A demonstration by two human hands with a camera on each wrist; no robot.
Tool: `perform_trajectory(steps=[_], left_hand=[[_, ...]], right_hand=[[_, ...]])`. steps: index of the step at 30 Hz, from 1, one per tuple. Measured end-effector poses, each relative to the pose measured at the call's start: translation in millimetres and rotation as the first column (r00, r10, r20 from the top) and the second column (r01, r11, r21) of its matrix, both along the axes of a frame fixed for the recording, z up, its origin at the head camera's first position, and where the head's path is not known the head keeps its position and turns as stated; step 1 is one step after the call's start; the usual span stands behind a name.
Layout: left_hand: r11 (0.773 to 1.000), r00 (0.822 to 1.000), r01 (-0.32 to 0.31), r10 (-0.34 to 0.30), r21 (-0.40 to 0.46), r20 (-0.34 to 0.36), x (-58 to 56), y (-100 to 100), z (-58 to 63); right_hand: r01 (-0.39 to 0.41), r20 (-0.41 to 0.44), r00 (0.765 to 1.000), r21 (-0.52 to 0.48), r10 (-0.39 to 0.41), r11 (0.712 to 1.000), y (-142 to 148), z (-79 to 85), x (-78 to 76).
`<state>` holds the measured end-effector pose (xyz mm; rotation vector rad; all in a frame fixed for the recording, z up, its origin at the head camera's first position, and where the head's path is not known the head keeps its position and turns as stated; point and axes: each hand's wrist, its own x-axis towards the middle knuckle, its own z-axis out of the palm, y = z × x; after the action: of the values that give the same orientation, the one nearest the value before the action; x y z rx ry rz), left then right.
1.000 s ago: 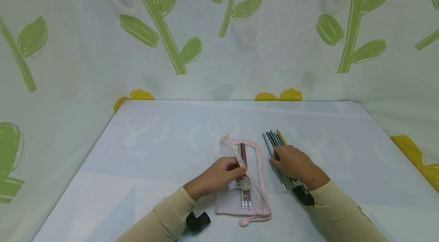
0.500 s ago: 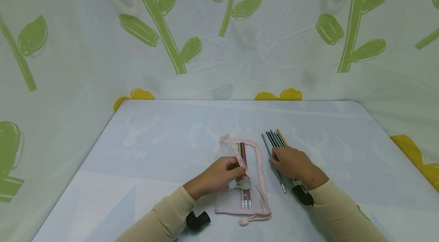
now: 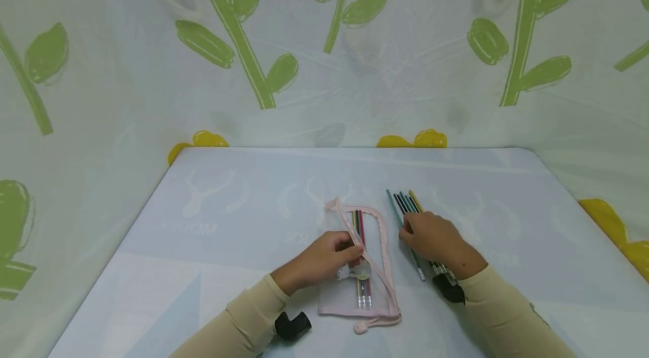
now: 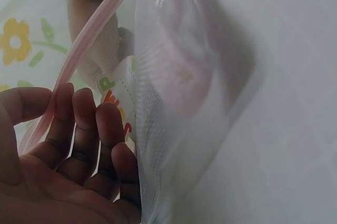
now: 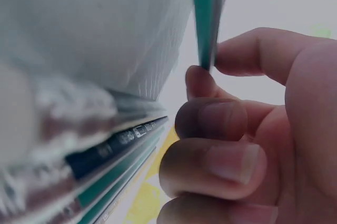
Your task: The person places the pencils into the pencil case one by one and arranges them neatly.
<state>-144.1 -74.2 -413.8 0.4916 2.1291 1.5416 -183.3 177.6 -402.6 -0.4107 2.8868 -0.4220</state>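
Observation:
A mesh pencil pouch with a pink border (image 3: pixel 383 234) lies on the table, its zipper edge lifted. My left hand (image 3: pixel 324 261) pinches that pink edge (image 4: pixel 87 39) between thumb and index finger. Inside the pouch, coloured pencils (image 3: pixel 361 222) in yellow, black and red lie lengthwise. To its right, my right hand (image 3: pixel 436 243) pinches a teal pencil (image 5: pixel 202 18) between thumb and index finger, the other fingers curled. The teal pencil is angled slightly apart from a row of several pencils (image 3: pixel 409 201) in black, teal and yellow, partly hidden under that hand.
The pouch's pink pull tab (image 3: pixel 361 327) hangs off its near right corner. Black wrist mounts (image 3: pixel 293 327) sit beneath both sleeves. Behind the pale patterned table (image 3: pixel 253 194) stands a white flower-print curtain (image 3: pixel 375 87).
The teal pencil in my right hand has slid slightly away from me, its far tip now beyond the row. My left hand and the pouch have stayed in place.

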Motion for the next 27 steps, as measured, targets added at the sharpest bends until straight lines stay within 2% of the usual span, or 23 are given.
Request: perform_trajectory(steps=[9,14,19,27], left_hand=[[1.0,1.0,0.007,-0.007,0.001,0.0,-0.4,-0.3,0.1],[1.0,1.0,0.009,-0.009,0.006,0.006,-0.7,0.0,-0.4],[1.0,1.0,0.008,-0.008,0.007,0.009,-0.6,-0.1,0.3],[1.0,1.0,0.007,-0.007,0.005,0.001,-0.4,-0.4,1.6]], right_hand=[[0.005,-0.059,0.998,-0.076,-0.01,0.997,1.1,0.5,-2.8],[0.018,-0.064,0.998,-0.139,-0.027,0.99,-0.3,1.3,-3.9],[0.057,-0.046,0.997,-0.216,-0.068,0.975,-4.2,5.5,-4.7],[0.055,-0.075,0.994,-0.337,-0.085,0.94,-5.2,8.8,-3.5]])
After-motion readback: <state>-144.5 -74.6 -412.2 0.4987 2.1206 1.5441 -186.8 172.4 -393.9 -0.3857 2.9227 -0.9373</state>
